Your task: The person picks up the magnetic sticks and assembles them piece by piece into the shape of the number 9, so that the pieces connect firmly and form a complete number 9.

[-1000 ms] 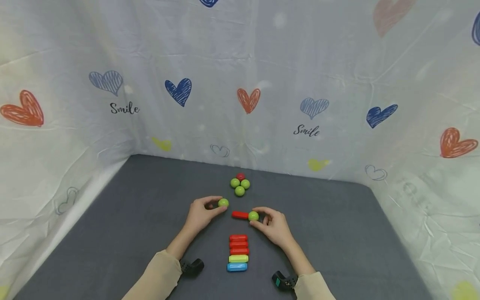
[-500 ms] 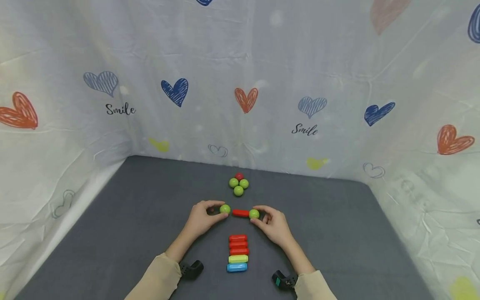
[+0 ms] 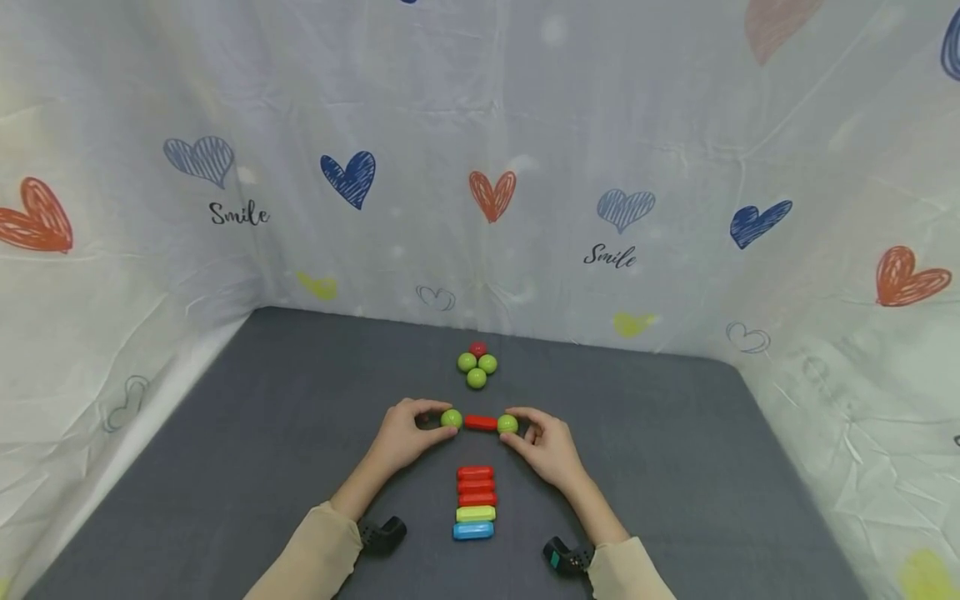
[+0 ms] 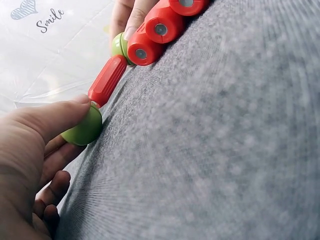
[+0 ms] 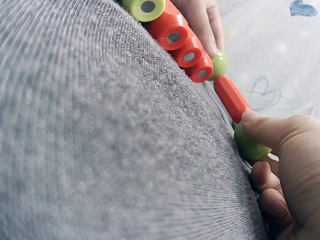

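Observation:
My left hand [image 3: 403,435] pinches a green ball [image 3: 452,419] between thumb and fingers. Facing it, my right hand [image 3: 551,450] pinches another green ball [image 3: 507,424]. Between the two balls lies a short red magnetic rod [image 3: 481,423]. One end of the rod meets the right ball; its other end is very close to the left ball, and whether they touch I cannot tell. In the left wrist view the rod [image 4: 107,81] runs in line with both balls. The right wrist view shows my thumb on the right-hand green ball [image 5: 250,142], low over the cloth.
Nearer me, several rods lie side by side: red rods [image 3: 476,487], a yellow rod [image 3: 476,513] and a blue rod [image 3: 473,531]. Beyond my hands, three green balls [image 3: 476,378] cluster with a red ball [image 3: 477,349]. A white curtain [image 3: 420,208] borders the grey-covered table [image 3: 315,375].
My left hand has brought its green ball down and slightly right, up close to the rod's left end. The rod and right ball have shifted slightly away from me and levelled.

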{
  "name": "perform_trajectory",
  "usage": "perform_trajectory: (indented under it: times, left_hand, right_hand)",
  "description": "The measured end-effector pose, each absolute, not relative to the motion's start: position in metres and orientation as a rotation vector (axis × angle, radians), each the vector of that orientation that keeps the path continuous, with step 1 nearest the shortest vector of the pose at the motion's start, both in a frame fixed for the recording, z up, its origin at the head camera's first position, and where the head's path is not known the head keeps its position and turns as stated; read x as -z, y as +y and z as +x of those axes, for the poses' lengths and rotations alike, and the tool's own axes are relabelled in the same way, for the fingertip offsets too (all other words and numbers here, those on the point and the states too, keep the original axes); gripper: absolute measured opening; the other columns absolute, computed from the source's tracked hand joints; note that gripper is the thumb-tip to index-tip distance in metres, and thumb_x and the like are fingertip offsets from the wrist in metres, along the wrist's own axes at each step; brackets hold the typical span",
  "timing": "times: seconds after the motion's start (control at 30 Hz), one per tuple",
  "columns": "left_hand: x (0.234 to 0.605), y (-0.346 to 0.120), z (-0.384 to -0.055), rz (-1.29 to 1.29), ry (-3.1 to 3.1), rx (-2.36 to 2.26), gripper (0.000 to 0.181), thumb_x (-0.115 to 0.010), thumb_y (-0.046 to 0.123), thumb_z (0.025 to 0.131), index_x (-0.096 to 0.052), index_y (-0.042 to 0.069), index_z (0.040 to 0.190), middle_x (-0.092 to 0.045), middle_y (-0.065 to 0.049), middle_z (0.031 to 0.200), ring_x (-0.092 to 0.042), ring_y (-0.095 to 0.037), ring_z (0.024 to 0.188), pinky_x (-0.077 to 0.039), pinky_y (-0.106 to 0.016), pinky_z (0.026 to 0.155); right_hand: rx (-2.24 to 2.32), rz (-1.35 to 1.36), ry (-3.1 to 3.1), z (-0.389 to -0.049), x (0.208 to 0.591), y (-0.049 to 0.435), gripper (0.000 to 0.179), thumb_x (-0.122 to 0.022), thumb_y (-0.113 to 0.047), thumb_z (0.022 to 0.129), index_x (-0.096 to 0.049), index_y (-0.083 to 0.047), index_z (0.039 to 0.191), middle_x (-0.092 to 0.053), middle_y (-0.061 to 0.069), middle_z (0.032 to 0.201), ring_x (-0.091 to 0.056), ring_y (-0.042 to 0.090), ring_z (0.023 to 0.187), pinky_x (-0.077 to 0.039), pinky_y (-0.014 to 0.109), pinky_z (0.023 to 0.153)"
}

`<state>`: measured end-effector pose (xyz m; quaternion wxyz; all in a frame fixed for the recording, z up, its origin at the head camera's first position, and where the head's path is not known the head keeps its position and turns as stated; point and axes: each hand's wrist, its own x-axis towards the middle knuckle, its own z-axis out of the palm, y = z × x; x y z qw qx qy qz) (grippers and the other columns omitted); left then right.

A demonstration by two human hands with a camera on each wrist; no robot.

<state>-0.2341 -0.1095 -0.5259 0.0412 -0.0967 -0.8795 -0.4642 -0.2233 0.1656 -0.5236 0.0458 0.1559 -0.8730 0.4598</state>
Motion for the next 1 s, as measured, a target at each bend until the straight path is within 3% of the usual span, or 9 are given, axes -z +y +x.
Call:
perform_trajectory:
  times: [1.0]
  left_hand:
    - [0.5246, -0.1084, -0.2337, -0.348, -2.716, 1.385, 0.038, -0.09, 0.03, 0.087, -0.082, 0.02, 0.122, -0.077, 0.002, 0.116, -0.059, -0.016, 0.098, -0.049, -0.042, 0.086]
  right_hand:
    - [-1.365, 0.504, -2.658, -0.2239, 0.5259, 0.1659, 0.04, -0.086, -0.023, 0.092, -0.077, -0.011, 0.129, -0.053, -0.008, 0.057, -0.044, 0.003, 0.046, -0.038, 0.023, 0.05]
